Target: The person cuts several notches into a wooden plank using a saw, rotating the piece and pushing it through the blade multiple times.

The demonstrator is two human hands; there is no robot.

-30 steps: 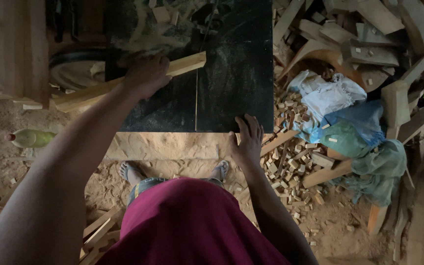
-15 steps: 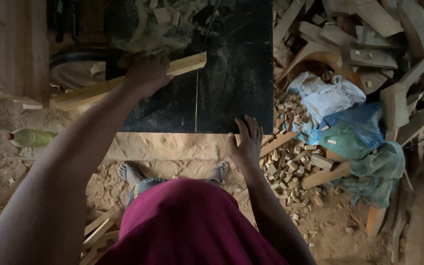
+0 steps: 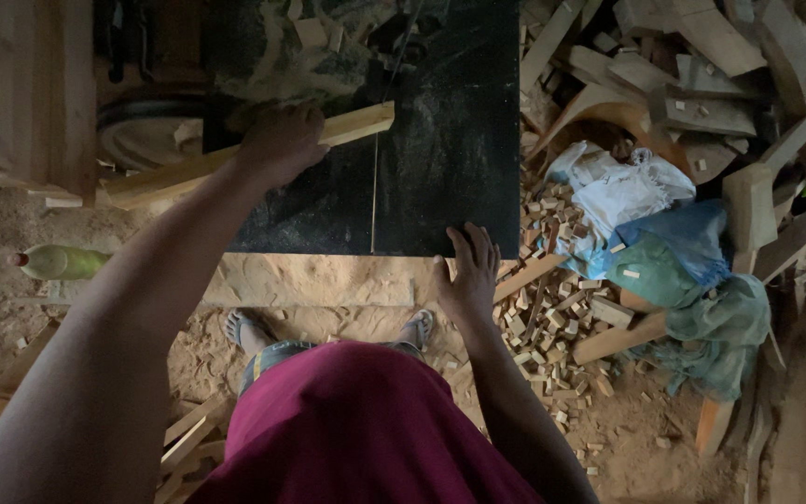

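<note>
My left hand (image 3: 282,140) grips a long pale wooden strip (image 3: 358,123) that lies slanted across the dark saw table (image 3: 459,140). The strip's right end sits beside the thin saw blade (image 3: 401,47) and the slot (image 3: 374,201) running toward me. My right hand (image 3: 468,275) rests flat with fingers spread on the table's near right corner, holding nothing.
Stacked planks (image 3: 20,93) stand at the left, and a green bottle (image 3: 58,262) lies on the sawdust floor. Offcuts and small wood blocks (image 3: 552,308) pile up at the right with bags and cloth (image 3: 664,243). Loose slats (image 3: 188,434) lie by my feet.
</note>
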